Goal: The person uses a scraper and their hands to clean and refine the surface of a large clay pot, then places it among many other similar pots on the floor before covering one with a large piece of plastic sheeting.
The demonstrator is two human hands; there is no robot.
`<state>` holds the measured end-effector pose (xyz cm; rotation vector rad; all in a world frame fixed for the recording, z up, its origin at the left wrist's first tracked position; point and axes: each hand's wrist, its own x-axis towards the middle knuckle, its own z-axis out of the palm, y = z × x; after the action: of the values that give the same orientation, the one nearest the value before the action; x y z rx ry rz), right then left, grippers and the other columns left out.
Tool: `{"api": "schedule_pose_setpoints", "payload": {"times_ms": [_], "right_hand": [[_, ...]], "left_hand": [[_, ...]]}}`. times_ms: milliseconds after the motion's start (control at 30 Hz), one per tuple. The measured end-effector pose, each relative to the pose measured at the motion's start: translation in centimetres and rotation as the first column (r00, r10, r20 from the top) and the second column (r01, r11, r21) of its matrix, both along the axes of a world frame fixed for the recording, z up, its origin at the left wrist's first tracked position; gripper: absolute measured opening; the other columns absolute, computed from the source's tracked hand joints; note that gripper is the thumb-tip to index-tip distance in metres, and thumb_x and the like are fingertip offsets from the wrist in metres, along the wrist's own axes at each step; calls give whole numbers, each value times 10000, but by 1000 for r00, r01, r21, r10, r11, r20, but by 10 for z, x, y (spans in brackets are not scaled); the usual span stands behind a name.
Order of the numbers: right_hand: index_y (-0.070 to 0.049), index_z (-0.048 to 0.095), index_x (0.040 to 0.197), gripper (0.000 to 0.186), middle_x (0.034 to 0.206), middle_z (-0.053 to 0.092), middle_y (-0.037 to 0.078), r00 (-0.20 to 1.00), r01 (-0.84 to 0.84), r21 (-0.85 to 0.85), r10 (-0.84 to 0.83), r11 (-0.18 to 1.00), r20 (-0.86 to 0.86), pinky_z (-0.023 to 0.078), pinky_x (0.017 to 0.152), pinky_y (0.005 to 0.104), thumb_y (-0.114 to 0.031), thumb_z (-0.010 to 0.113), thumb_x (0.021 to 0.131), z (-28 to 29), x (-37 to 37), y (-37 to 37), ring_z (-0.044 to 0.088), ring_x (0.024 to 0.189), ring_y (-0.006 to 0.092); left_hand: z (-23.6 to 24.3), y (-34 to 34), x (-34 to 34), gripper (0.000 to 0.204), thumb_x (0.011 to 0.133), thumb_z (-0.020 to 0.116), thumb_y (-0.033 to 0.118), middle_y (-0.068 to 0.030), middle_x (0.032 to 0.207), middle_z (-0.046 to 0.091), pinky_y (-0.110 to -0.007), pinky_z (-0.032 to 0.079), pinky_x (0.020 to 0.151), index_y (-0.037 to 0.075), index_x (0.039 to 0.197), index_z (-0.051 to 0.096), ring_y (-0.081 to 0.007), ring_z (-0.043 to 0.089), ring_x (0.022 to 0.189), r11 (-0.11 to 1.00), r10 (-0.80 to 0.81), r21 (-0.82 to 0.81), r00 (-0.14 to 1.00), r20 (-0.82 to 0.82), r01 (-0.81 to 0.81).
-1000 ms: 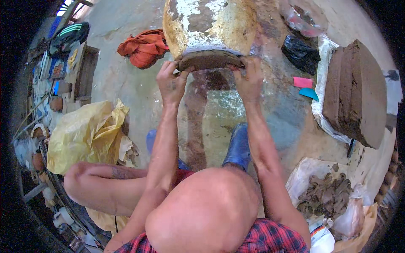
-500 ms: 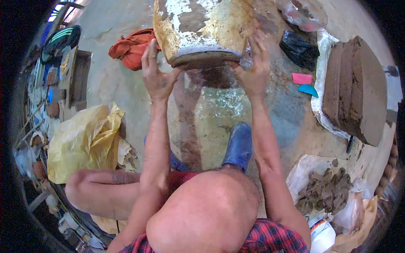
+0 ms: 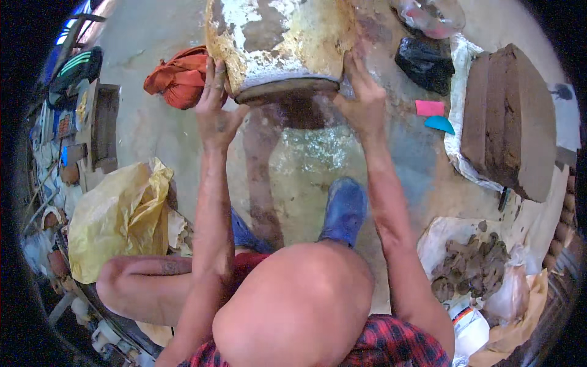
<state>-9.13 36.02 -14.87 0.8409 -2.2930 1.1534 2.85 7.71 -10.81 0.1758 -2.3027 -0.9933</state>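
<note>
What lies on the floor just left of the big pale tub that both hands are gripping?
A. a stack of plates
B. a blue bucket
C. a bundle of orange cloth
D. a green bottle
C: a crumpled orange cloth lies left of the tub, near the left hand.

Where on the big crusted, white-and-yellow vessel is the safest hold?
Low on the flanks of the big crusted vessel, near its dark bottom rim, one palm per side, as the left hand and right hand show: it is wide, rounded, with no handles in view.
</note>
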Motion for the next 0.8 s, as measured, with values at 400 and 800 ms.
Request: {"api": "schedule_pose_setpoints", "payload": {"times_ms": [400, 800], "right_hand": [[-1, 588, 1491, 915, 1434, 644, 271, 999, 3, 120, 1, 993, -37, 630, 895, 456, -330, 915, 702, 8, -3, 0, 756, 1061, 404], [-2, 621, 1441, 831, 1504, 598, 244, 999, 38, 266, -42, 963, 8, 621, 936, 459, -333, 883, 726, 27, 3, -1, 748, 1087, 409]], "left_hand": [[2, -4, 1, 940, 718, 961, 149, -216, 1624, 482, -414, 562, 1097, 147, 1565, 555, -309, 546, 1450, 998, 5, 58, 1000, 23, -6], [7, 1, 1, 860, 749, 909, 112, -217, 1616, 496, -433, 537, 1122, 133, 1544, 582, -336, 567, 1433, 1000, 2, 22, 1000, 5, -2]]}}
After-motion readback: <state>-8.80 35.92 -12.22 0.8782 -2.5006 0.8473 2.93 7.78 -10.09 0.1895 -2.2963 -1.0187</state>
